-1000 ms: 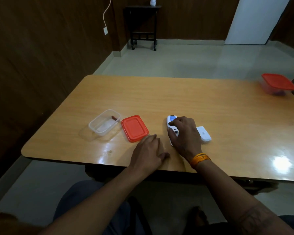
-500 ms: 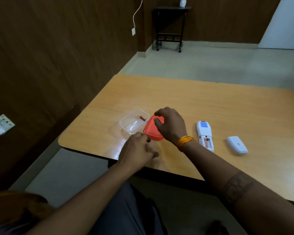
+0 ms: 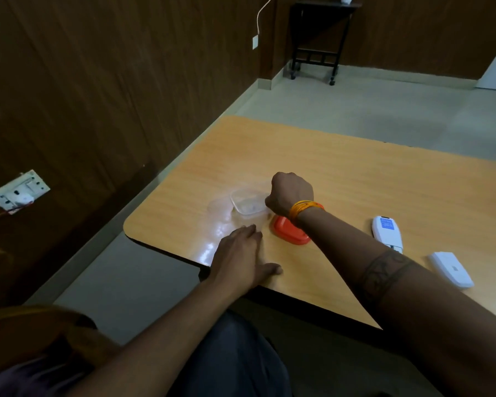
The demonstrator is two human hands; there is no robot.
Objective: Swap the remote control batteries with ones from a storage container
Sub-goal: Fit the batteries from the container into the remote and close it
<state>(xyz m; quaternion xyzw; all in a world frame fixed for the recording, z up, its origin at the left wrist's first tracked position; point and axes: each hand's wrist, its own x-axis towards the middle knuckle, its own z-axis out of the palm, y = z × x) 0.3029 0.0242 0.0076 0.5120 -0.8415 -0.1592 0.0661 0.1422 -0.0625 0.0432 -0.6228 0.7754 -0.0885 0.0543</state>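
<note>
Hovering at the right rim of the clear storage container [image 3: 246,203] with the right hand [image 3: 291,193], knuckles up, fingers curled under. Cannot tell the grip there (fingertips hidden behind the back of the hand): perhaps pinched on a battery, perhaps on the rim, perhaps on nothing. Resting flat on the tabletop [image 3: 355,167] with the left hand [image 3: 241,256], grip apart and fingers relaxed, near the container's front side but apparently not touching it.

Lying just beside the container, under the right wrist: the orange lid [image 3: 289,234]. Well off to the right: the remote [image 3: 387,232], and beyond it the white battery cover [image 3: 451,269], both on the tabletop.

Likely trouble, judged from this:

- Light container, unbraced, so easy to drag or tip with any tug at the rim, and not far from the tabletop's left edge. Worth steadying with the left hand.
- Easy to clip the lid with the wrist on the way back and skid it toward the near edge.
- If carrying a battery, a long reach across to the remote; easy to fumble, then to lose a rolling cell on the glossy surface.
- Container blurred, contents unreadable, so no telling how much remains inside to pick.
- Later, a chance of seating cells the wrong way round.
</note>
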